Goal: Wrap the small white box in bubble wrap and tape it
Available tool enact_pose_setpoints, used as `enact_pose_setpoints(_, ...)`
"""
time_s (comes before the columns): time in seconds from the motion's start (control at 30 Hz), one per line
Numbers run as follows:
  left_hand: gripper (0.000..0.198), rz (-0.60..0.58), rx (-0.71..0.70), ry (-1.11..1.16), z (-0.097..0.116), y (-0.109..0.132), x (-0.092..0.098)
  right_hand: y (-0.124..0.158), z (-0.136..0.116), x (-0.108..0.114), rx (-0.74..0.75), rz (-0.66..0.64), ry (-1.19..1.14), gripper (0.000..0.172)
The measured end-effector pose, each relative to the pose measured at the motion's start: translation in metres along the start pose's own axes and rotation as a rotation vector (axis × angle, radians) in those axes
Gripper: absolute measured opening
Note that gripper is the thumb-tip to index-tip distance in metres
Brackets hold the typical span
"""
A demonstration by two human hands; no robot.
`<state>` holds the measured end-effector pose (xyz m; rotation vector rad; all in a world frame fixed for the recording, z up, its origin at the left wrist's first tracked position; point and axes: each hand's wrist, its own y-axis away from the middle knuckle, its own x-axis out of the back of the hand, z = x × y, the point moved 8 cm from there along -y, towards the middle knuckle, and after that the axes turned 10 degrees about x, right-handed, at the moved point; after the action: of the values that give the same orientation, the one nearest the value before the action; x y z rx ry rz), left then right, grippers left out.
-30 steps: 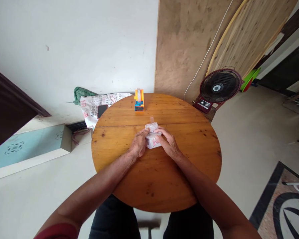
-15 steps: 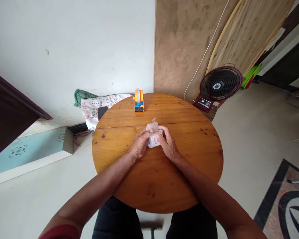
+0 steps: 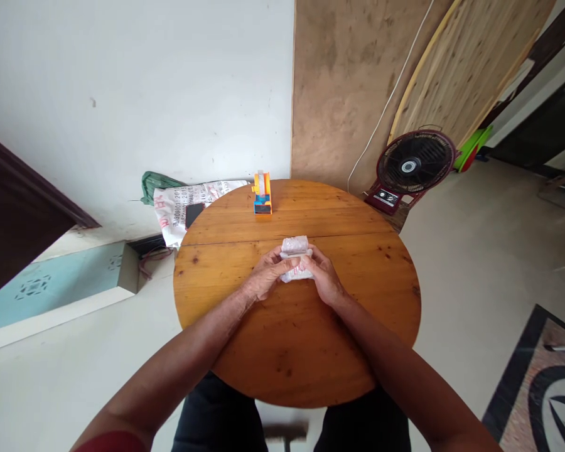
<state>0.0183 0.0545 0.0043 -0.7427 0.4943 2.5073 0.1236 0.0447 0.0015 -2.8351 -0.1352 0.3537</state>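
Note:
A small white packet (image 3: 295, 247) wrapped in clear, crinkled plastic with faint red print rests on the round wooden table (image 3: 367, 276) near its middle. My left hand (image 3: 265, 276) grips the packet's left side with curled fingers. From the right, my right hand (image 3: 324, 275) closes its fingers over the packet's other side. Both hands press on it from opposite sides, and their fingers hide its lower half.
An orange and blue tape dispenser (image 3: 262, 193) stands at the table's far edge. A printed white sack (image 3: 188, 204) and green cloth (image 3: 155, 183) lie on the floor by the wall. A dark red floor fan (image 3: 414, 166) stands at the right, before leaning wooden boards.
The packet's loose upper flap has been folded down flat, and both hands have closed in tighter around it. My view has shifted slightly.

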Motion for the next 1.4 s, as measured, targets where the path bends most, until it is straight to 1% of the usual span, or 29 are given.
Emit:
enact_pose_setpoints(0.1,0.056,-0.006,0.004,0.016,0.000,0.000,0.001,0.002,0.003,-0.001,-0.005,-0.015,-0.005,0.035)
enact_pose_setpoints(0.17,0.054,0.001,-0.003,0.021,0.001,-0.001,0.002,0.003,0.005,-0.003,-0.011,-0.024,-0.010,0.033)
enact_pose_setpoints(0.3,0.049,-0.010,-0.013,0.015,0.000,-0.001,0.002,0.002,0.000,-0.006,0.005,-0.035,0.011,0.038)
enact_pose_setpoints(0.37,0.047,-0.016,-0.031,0.003,0.000,-0.001,0.001,0.002,-0.006,-0.006,0.037,-0.043,0.071,0.042)
enact_pose_setpoints(0.47,0.042,0.019,-0.050,-0.008,0.000,-0.001,0.004,0.001,-0.014,-0.005,0.071,-0.029,0.189,0.045)
enact_pose_setpoints(0.63,0.039,0.061,-0.049,-0.005,-0.001,-0.002,0.008,0.002,-0.018,0.000,0.107,0.031,0.316,0.043)
enact_pose_setpoints(0.83,0.039,0.039,-0.035,-0.031,0.001,-0.002,0.009,0.005,-0.023,0.001,0.124,0.023,0.401,0.043)
enact_pose_setpoints(1.0,0.036,-0.001,-0.022,-0.047,0.002,-0.001,0.006,0.007,-0.030,0.002,0.153,-0.006,0.527,0.045)
enact_pose_setpoints(1.1,0.034,-0.016,-0.017,-0.044,0.003,0.000,0.005,0.008,-0.038,0.003,0.191,0.003,0.554,0.042)
enact_pose_setpoints(1.27,0.037,-0.061,0.007,-0.089,0.002,0.001,0.001,0.007,-0.051,0.003,0.260,0.017,0.583,0.032)
enact_pose_setpoints(1.4,0.038,-0.049,-0.003,-0.116,0.003,0.001,0.002,0.008,-0.055,0.004,0.339,0.037,0.674,0.026)
